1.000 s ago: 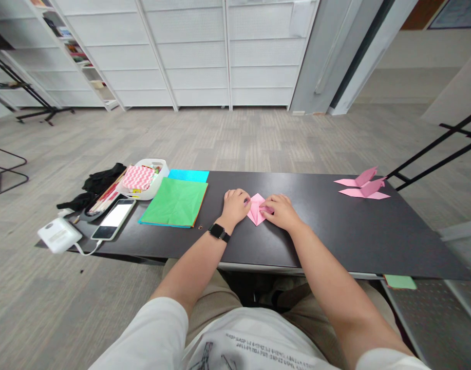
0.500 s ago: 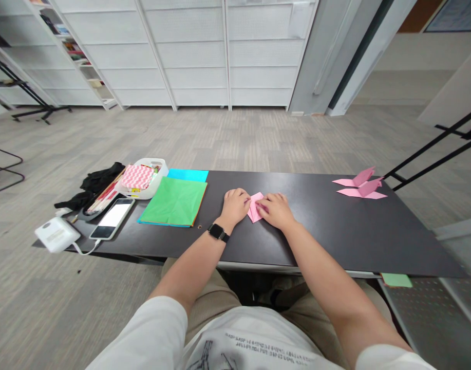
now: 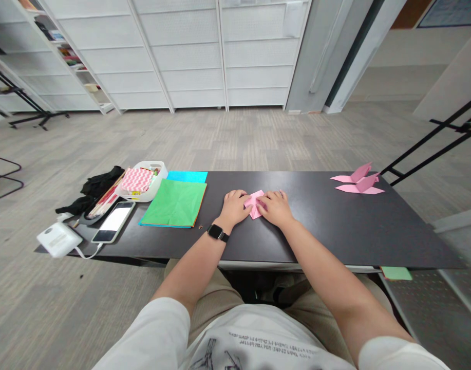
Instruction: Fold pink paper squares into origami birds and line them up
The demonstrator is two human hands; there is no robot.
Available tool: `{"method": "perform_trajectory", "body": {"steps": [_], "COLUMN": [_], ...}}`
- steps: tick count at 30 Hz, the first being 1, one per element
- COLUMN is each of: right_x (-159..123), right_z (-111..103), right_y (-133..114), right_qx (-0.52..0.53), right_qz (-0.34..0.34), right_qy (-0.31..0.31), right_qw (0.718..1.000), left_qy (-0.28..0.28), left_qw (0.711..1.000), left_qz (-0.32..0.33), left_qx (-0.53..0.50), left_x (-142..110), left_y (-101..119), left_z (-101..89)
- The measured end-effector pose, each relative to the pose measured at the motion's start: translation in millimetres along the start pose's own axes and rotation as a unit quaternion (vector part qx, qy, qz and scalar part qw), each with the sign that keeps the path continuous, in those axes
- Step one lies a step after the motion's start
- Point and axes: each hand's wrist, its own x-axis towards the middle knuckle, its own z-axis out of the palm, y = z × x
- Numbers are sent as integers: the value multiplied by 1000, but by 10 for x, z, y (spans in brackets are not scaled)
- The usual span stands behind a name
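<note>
A small pink sheet of origami paper (image 3: pixel 254 199), folded to a kite-like shape with its point towards me, lies on the dark table between my hands. My left hand (image 3: pixel 235 206) holds its left edge, thumb and fingertips on the paper. From the other side my right hand (image 3: pixel 276 208) pinches and presses the right part, its thumb near the middle crease. Curled fingers hide some of the paper's edges. Two folded pink paper cranes (image 3: pixel 360 182) stand at the far right of the table.
Left of my hands lies a stack of green paper (image 3: pixel 175 203), with blue paper (image 3: pixel 189 177) behind. Beyond are a white basket (image 3: pixel 160 180), a phone (image 3: pixel 114 222) cabled to a white charger (image 3: pixel 58 239), and black cloth (image 3: pixel 100 182). The table's (image 3: pixel 335 231) front edge is near my lap.
My view has shifted slightly. The fingers have moved a little on the pink paper, showing more of its left part; both hands stay on it.
</note>
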Motion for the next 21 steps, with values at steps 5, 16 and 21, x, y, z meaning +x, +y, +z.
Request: {"method": "perform_trajectory", "body": {"steps": [5, 16, 21], "right_x": [-7, -21, -18], "right_z": [-4, 31, 35], "right_y": [-26, -3, 12], "right_qx": [-7, -9, -5], "right_qz": [4, -1, -7], "right_qy": [-1, 9, 5], "right_qw": [1000, 1000, 1000], "left_qy": [-14, -91, -77], "left_qw": [1000, 996, 997], "left_qz": [12, 22, 33], "left_qx": [9, 11, 1], "left_x": [-21, -67, -62], "left_y": [-72, -157, -162], "left_z": [-15, -96, -128]}}
